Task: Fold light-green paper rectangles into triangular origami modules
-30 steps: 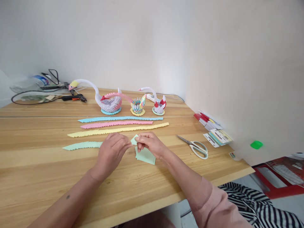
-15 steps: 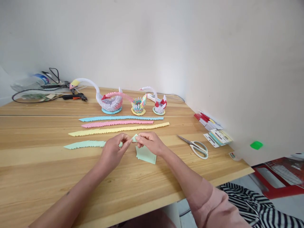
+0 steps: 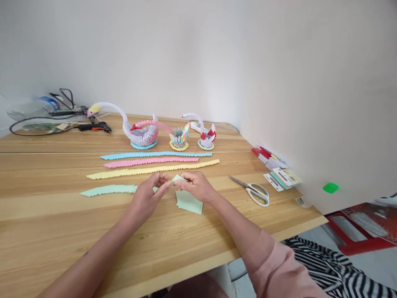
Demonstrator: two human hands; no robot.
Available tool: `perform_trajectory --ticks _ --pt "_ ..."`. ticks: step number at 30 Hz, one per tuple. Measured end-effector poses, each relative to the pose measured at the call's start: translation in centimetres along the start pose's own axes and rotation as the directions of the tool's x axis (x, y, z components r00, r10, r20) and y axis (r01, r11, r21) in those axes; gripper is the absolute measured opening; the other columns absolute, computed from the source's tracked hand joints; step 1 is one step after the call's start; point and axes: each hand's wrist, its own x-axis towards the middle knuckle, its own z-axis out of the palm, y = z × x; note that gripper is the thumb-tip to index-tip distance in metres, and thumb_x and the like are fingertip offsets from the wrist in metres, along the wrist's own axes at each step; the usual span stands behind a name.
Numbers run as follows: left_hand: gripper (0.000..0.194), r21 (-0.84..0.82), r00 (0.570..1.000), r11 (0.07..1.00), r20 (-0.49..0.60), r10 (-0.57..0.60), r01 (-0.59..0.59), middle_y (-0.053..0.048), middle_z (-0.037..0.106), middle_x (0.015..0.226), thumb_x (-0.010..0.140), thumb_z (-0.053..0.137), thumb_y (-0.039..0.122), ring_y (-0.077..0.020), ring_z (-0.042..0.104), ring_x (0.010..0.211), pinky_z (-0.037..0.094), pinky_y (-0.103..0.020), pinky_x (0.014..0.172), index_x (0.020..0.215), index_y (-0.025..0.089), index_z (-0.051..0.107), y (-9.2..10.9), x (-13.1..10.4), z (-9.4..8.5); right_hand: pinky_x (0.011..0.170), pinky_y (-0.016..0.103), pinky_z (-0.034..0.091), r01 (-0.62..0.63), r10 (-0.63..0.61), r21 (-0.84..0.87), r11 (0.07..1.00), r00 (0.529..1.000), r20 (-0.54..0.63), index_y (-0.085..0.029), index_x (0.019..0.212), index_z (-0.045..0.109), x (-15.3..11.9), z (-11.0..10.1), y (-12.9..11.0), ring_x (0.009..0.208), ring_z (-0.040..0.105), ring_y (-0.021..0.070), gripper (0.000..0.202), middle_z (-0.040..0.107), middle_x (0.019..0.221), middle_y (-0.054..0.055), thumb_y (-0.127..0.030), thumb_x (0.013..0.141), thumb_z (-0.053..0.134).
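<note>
A small folded piece of green paper [image 3: 178,178] is pinched between my left hand [image 3: 150,192] and my right hand [image 3: 197,186], whose thumbs nearly meet. Just below them lies a stack of green paper sheets [image 3: 190,202] on the wooden table [image 3: 173,244]. A row of green folded pieces [image 3: 108,189] runs behind my left hand, which hides its right end. Beyond it lie a yellow row [image 3: 151,169], a pink row [image 3: 150,162] and a blue row [image 3: 156,155].
Three paper swans [image 3: 144,134] stand at the back. Scissors [image 3: 252,191] lie on the right, near paper packs [image 3: 282,179] by the wall. A glue gun [image 3: 94,126] with a cable and plastic bags is at the back left. Striped cloth [image 3: 335,269] hangs below the right edge.
The green piece between my fingers now shows a larger pointed part above my right fingertips. The whole view has shifted slightly, so the table's things appear a little further left.
</note>
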Motion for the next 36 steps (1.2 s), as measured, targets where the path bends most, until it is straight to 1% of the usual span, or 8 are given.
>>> perform_trajectory --ticks 4,10,15,21,26,29,32,36 --pt "0.024 -0.105 0.994 0.994 0.11 -0.008 0.02 0.002 0.053 0.065 0.085 0.043 0.039 -0.0129 0.049 0.06 0.039 -0.023 0.057 0.074 0.02 0.053 -0.5 0.2 -0.2 0.051 0.02 0.028 -0.016 0.016 -0.008 1.0 1.0 0.014 -0.015 0.062 0.055 -0.1 0.0 -0.2 0.054 0.039 0.0073 0.03 0.05 0.059 -0.003 -0.039 0.08 0.052" --pt "0.029 -0.121 0.992 0.991 0.113 -0.048 0.062 0.006 0.041 0.053 0.086 0.04 0.042 -0.0115 0.04 0.05 0.034 -0.023 0.051 0.067 0.02 0.045 -0.4 0.1 0.0 0.054 0.02 0.032 -0.047 0.047 0.079 0.996 0.999 0.008 -0.015 0.064 0.055 0.0 0.5 0.7 0.056 0.043 0.0081 0.034 0.052 0.059 -0.002 -0.043 0.082 0.049" --pt "0.028 -0.274 0.988 0.958 0.146 -0.043 0.082 0.002 0.054 0.061 0.088 0.036 0.043 -0.0143 0.049 0.057 0.043 -0.027 0.06 0.082 0.02 0.051 0.1 0.0 -0.3 0.057 0.021 0.035 -0.036 0.039 0.15 0.988 0.999 -0.018 -0.015 0.063 0.052 0.2 0.2 1.1 0.058 0.046 0.0085 0.036 0.051 0.06 -0.002 -0.045 0.083 0.048" --pt "0.021 -0.266 0.988 0.958 0.136 -0.074 0.108 0.003 0.054 0.059 0.08 0.053 0.04 -0.012 0.049 0.055 0.041 -0.024 0.055 0.076 0.019 0.053 0.2 0.1 -0.3 0.053 0.02 0.03 0.033 -0.032 0.049 0.998 0.999 -0.024 -0.015 0.063 0.053 0.1 0.0 0.6 0.055 0.041 0.0074 0.033 0.049 0.059 -0.003 -0.04 0.084 0.047" --pt "0.022 -0.214 0.991 0.971 0.094 -0.093 0.111 0.004 0.054 0.057 0.079 0.055 0.038 -0.0113 0.047 0.054 0.037 -0.023 0.054 0.067 0.019 0.051 -0.3 0.1 -0.1 0.054 0.019 0.031 0.046 -0.047 0.037 0.998 0.999 0.023 -0.015 0.065 0.055 0.0 0.0 0.1 0.057 0.042 0.0074 0.032 0.05 0.061 -0.003 -0.039 0.085 0.046" --pt "0.023 -0.254 0.991 0.958 0.059 -0.122 0.133 0.003 0.052 0.056 0.079 0.055 0.038 -0.0117 0.046 0.053 0.037 -0.024 0.054 0.066 0.019 0.05 -0.4 0.2 -0.2 0.061 0.02 0.037 0.045 -0.053 0.127 0.991 0.996 0.065 -0.016 0.081 0.06 0.1 -0.2 0.1 0.066 0.049 0.009 0.026 0.056 0.073 -0.001 -0.039 0.084 0.049" --pt "0.023 -0.318 0.984 0.932 0.01 -0.178 0.172 0.003 0.052 0.054 0.077 0.056 0.038 -0.0115 0.046 0.053 0.036 -0.024 0.054 0.066 0.019 0.05 -0.4 0.2 -0.2 0.064 0.021 0.04 0.023 -0.028 0.179 0.984 0.999 0.025 -0.016 0.095 0.06 0.2 -0.3 0.3 0.071 0.052 0.0101 0.028 0.059 0.082 0.001 -0.038 0.077 0.059" --pt "0.023 -0.349 0.979 0.917 -0.001 -0.205 0.192 0.004 0.051 0.053 0.076 0.058 0.038 -0.0108 0.045 0.052 0.035 -0.023 0.054 0.065 0.019 0.051 -0.3 0.2 0.0 0.062 0.021 0.041 0.051 -0.045 0.155 0.987 0.998 -0.041 -0.015 0.081 0.06 0.3 -0.5 0.6 0.066 0.052 0.0096 0.024 0.059 0.073 0.0 -0.037 0.081 0.053"
